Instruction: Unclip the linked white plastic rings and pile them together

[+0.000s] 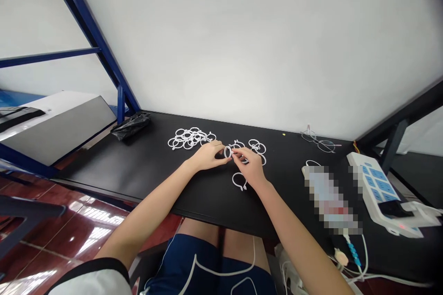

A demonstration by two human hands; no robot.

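Between my two hands a white ring (225, 152) is held just above the black table. My left hand (206, 155) pinches it from the left with thumb and fingers. From the right, my right hand (250, 166) closes its fingertips on the same ring. Left of my hands lies a loose heap of similar white rings (188, 137), overlapping one another. More rings (257, 145) lie behind and beside my right hand, some partly hidden by it. A single open ring (238, 180) with small knobs at its ends rests in front of my right hand.
A crumpled black plastic bag (132, 126) lies at the table's back left. On the right are eyeglasses (325, 145), a phone (330, 198) with blurred screen, and a white power strip (375, 189) with cables. Blue metal bars (100, 46) rise at the left.
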